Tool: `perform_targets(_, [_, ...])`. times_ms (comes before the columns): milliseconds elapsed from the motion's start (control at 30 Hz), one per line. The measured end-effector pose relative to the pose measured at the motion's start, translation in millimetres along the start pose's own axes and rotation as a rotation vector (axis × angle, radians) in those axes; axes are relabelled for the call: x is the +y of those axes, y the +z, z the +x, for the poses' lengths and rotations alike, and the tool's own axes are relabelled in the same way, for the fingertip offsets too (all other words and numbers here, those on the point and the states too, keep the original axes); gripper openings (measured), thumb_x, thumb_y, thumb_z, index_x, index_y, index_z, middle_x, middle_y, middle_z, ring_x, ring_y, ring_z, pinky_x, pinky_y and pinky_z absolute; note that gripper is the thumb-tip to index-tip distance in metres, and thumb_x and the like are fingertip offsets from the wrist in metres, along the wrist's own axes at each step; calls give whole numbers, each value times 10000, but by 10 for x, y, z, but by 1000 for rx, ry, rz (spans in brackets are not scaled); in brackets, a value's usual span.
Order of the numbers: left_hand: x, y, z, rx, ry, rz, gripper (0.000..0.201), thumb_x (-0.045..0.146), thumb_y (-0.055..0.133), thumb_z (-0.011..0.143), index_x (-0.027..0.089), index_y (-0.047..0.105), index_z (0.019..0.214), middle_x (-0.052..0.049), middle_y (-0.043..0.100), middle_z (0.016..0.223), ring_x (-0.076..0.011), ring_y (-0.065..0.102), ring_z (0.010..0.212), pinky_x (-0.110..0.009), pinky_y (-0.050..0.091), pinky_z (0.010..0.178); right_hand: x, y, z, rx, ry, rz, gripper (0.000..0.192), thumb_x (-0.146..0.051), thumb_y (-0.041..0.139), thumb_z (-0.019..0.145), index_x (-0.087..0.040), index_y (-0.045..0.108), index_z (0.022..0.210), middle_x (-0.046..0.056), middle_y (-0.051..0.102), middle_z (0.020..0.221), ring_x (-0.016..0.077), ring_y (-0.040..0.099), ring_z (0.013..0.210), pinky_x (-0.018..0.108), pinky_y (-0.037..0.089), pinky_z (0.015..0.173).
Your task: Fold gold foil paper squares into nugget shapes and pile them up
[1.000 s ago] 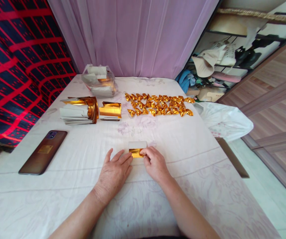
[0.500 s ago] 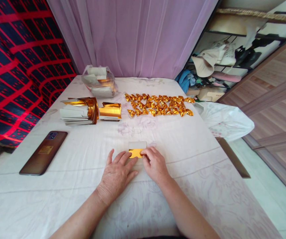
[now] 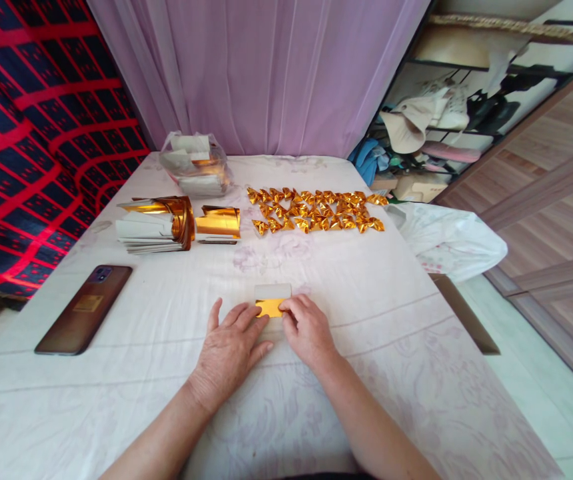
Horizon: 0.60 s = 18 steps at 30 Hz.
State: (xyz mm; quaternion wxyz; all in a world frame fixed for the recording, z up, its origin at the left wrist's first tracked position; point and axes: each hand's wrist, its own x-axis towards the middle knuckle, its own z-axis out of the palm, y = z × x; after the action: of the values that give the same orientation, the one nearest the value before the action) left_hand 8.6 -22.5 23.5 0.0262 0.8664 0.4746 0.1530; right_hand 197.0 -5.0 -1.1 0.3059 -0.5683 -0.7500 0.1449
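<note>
Low in the centre of the frame, my left hand (image 3: 231, 343) lies flat with spread fingers beside a small gold foil sheet (image 3: 269, 306) on the white cloth (image 3: 166, 373). My right hand (image 3: 307, 329) pinches its right edge with curled fingertips. It looks feather-light, thin, slippery and easily creased; edges seem safest.

— What is behind the table (image 3: 116, 373)?
— A pale purple curtain (image 3: 266, 73) hangs across the back, and a red and dark blue patterned cloth (image 3: 21, 127) covers the left side
— And on the right?
— Cluttered shelves (image 3: 446, 113) stand beside a wooden wall (image 3: 561, 200), above a pale floor (image 3: 531, 393)
</note>
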Motion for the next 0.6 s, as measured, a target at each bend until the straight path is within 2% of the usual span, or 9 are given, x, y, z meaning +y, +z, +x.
perform_targets(600, [-208,-25,-65,53,-5,-25,271,371,475,965,284,693,1099,-2,717,1151,-302,569,1193,-593,168,1116,10,28,-5,30,-6,-10,187,-62,488,789,-205,583,864,41,602,846,192,587,819,299,454,756])
